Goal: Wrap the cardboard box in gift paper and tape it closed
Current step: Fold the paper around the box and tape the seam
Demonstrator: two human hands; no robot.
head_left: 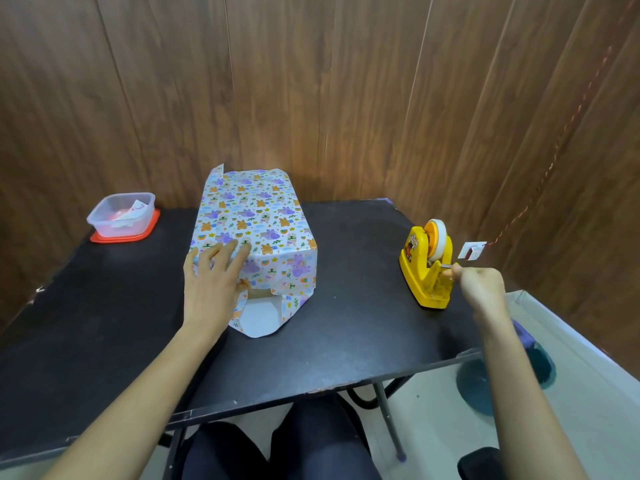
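Here, head view: cardboard box (258, 293) sitting mid-worktop (346, 323), gift paper (256, 223) already covering top and sides. Left hand (211, 282), fingers spread, pressing paper down; right hand (479, 284) pinching tape (440, 237) at yellow dispenser (427, 271). Near end flap (258, 318) lying open, untaped.

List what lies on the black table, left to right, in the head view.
Clear plastic container on a red lid → box wrapped in patterned gift paper → yellow tape dispenser → right hand, pinching the tape end.
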